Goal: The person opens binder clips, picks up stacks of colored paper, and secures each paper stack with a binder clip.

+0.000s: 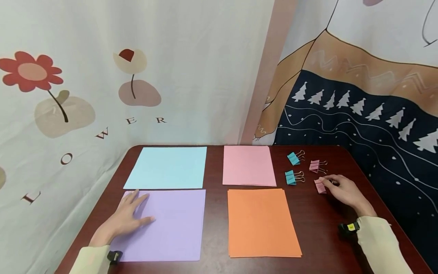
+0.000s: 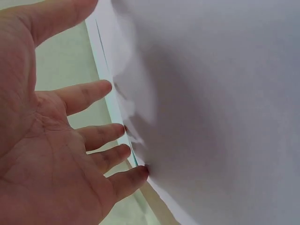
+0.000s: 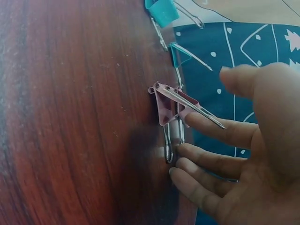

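My left hand (image 1: pixel 127 217) rests with spread fingers on the left part of a purple sheet of paper (image 1: pixel 176 226). In the left wrist view its fingertips touch the pale sheet (image 2: pixel 234 112). At the right, my right hand (image 1: pixel 347 191) is at a pink binder clip (image 1: pixel 319 186) lying on the table. The right wrist view shows the thumb apart from the pink clip (image 3: pixel 166 108), with the index fingertip close beside it; whether they touch I cannot tell. Just behind lies a second pink binder clip (image 1: pixel 315 166), with two teal binder clips (image 1: pixel 291 177) to its left.
Light blue paper (image 1: pixel 165 167) lies behind the purple sheet. Pink paper (image 1: pixel 249 165) is at the back middle, and a stack of orange paper (image 1: pixel 261 224) in front of it. The dark wooden table (image 1: pixel 215 236) has rounded back corners against a printed curtain (image 1: pixel 191 76).
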A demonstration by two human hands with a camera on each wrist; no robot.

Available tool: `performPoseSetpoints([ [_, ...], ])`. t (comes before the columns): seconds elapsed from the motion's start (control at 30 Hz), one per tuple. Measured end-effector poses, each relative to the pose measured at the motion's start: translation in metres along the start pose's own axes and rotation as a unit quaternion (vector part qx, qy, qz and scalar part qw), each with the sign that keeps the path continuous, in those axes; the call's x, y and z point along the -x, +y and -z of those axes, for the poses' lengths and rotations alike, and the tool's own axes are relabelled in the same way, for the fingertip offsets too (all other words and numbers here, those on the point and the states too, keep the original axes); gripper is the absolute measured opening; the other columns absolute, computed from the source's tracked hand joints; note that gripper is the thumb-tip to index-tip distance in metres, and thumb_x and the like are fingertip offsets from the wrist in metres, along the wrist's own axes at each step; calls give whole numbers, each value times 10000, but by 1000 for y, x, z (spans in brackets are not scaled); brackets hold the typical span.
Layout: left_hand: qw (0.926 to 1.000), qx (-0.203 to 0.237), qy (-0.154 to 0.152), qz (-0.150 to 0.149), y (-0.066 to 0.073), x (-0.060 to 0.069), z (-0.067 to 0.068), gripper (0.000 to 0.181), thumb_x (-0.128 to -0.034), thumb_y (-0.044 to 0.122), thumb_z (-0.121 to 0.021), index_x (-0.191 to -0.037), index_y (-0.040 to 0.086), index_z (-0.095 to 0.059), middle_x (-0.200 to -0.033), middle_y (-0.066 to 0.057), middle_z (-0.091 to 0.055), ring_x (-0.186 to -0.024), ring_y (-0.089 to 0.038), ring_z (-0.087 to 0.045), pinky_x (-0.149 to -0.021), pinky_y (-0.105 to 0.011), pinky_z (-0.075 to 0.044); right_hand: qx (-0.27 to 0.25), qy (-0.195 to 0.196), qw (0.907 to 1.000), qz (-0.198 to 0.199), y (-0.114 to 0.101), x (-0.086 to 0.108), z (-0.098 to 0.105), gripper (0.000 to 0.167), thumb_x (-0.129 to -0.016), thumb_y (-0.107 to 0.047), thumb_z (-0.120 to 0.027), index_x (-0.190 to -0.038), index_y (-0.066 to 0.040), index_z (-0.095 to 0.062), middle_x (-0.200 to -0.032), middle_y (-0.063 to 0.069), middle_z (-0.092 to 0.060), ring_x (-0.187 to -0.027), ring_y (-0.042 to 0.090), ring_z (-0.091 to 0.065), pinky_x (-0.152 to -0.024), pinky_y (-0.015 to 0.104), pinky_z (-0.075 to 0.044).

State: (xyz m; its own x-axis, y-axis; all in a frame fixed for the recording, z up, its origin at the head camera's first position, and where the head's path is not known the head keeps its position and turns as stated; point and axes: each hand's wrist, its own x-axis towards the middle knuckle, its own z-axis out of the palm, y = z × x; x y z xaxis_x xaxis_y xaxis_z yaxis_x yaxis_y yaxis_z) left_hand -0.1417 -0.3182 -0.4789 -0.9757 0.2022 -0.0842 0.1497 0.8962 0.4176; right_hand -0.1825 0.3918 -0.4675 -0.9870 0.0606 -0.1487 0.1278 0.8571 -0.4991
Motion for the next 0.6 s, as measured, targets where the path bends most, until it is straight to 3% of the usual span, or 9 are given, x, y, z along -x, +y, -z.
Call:
performPoseSetpoints([
  [0.3,10000,25,8,50,-1,2,-3,897,-816,449,-826,-1502,-2,-463,-1604,-378,-213,-1435,-637,-175,-1099,-790,-224,164,638,9969,419,1,-2,-7,423,-1064,-317,-509,-1157,58,-681,-1232,326,-578,-1049,438,-574,-947,657,-466],
  [0.43,9999,107,56,95,-3,1,-5,914,-792,442,-851,-1497,3,-472,-1597,-379,-222,-1433,-633,-179,-1096,-789,-228,103,836,9955,445,3,-2,-12,358,-1062,-309,-527,-1042,1,-704,-1151,284,-592,-985,400,-565,-905,628,-479],
  [0.6,9995,182,82,265,-3,-1,-6,946,-749,442,-884,-1492,14,-484,-1593,-373,-223,-1436,-631,-169,-1086,-794,-243,68,942,9949,343,1,-1,-14,331,-1065,-317,-520,-1041,-37,-697,-1144,276,-590,-966,388,-551,-895,623,-475],
])
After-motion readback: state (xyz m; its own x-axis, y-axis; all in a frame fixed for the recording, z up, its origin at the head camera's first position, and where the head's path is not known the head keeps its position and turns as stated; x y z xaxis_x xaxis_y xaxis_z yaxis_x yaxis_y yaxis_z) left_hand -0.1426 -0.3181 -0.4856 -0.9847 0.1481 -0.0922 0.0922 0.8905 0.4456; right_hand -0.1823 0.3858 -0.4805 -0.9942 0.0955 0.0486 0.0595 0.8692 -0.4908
